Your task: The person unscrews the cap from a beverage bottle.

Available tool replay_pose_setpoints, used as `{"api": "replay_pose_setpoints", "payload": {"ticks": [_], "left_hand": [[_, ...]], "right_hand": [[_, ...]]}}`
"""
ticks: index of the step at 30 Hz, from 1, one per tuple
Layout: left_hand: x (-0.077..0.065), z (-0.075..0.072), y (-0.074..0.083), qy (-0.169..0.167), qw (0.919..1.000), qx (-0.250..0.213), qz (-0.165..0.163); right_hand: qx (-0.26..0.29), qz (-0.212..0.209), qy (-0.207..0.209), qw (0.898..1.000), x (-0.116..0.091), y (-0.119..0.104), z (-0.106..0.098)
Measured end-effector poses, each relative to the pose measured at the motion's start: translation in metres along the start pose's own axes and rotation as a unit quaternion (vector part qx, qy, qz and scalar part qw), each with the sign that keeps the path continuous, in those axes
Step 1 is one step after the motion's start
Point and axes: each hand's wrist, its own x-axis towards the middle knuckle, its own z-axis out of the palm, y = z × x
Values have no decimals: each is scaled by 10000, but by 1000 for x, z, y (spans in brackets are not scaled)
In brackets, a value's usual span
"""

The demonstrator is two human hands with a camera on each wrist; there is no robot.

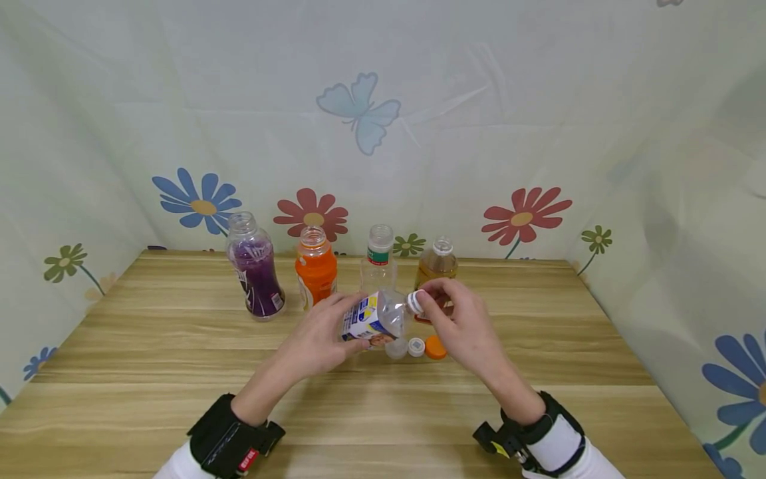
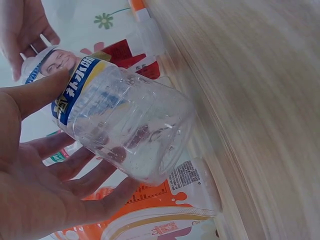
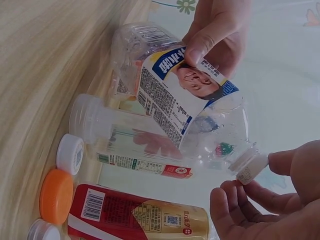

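My left hand (image 1: 318, 338) grips a clear plastic bottle (image 1: 391, 313) round its blue and white label. The bottle is tilted, its neck pointing right and a little up. It looks drained in the left wrist view (image 2: 150, 135), apart from a few droplets. At its mouth sits a white cap (image 3: 254, 169), which my right hand (image 1: 463, 326) pinches between thumb and fingers. Below, on the wooden table (image 1: 179, 372), lie a translucent cap (image 1: 395, 348), a white cap (image 1: 416, 346) and an orange cap (image 1: 435, 347).
Uncapped bottles stand in a row behind my hands: one with purple liquid (image 1: 257, 273), an orange one (image 1: 316, 269), a clear one with a green band (image 1: 379, 263) and one with amber liquid (image 1: 439, 259). A flowered curtain (image 1: 419, 159) hangs behind the table.
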Motion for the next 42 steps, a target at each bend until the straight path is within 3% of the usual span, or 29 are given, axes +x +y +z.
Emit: {"api": "replay_pose_setpoints", "payload": {"ticks": [21, 35, 42], "left_hand": [[-1, 0, -1, 51, 10000, 74, 42], [-1, 0, -2, 24, 9999, 107, 94], [-1, 0, -2, 29, 9999, 113, 82]], "right_hand": [[-103, -319, -209, 9992, -1, -1, -2], [221, -622, -212, 9976, -1, -1, -1], [140, -378, -113, 9991, -1, -2, -1]]}}
